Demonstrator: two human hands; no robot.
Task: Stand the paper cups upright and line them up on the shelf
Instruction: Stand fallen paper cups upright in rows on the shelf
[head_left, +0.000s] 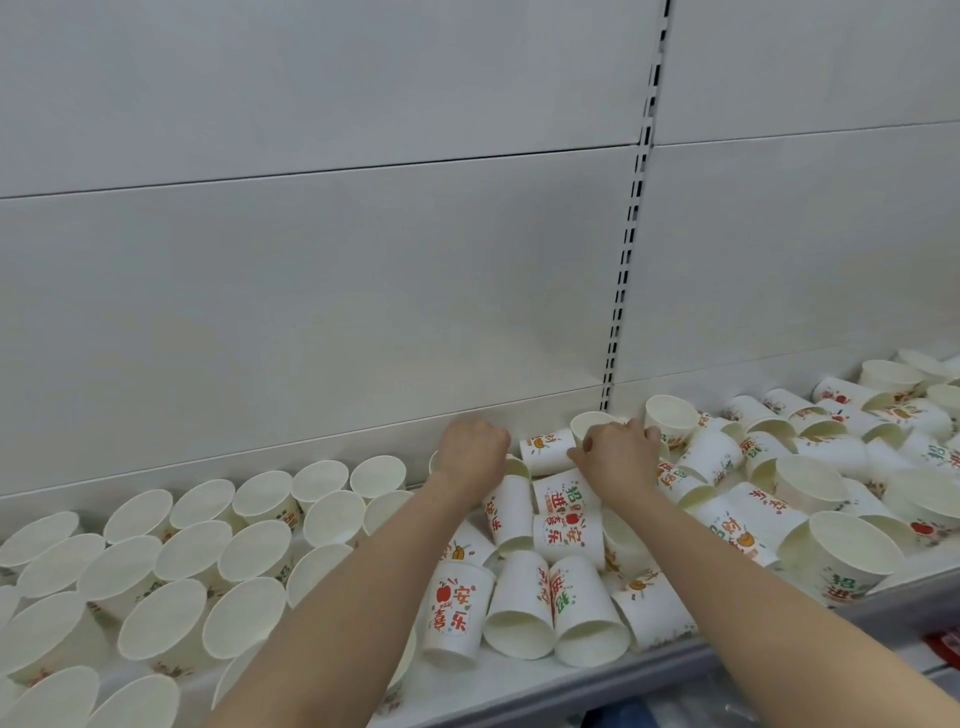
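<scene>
risk: the jumbled heap of tipped white printed paper cups (569, 535) looked loose; lifting one from the back could roll its neighbours off the white metal shelf's front lip (675, 656).
risk 2: either forearm could clip the upright rows.
cups: all visible mouths were empty.
upright rows: standing white paper cups (192, 540) lined up at left.
left hand (470, 447): fingers curled over a cup rim by the back panel.
right hand (615, 449): fingers curled on a tipped cup (548, 449) at the back.
</scene>
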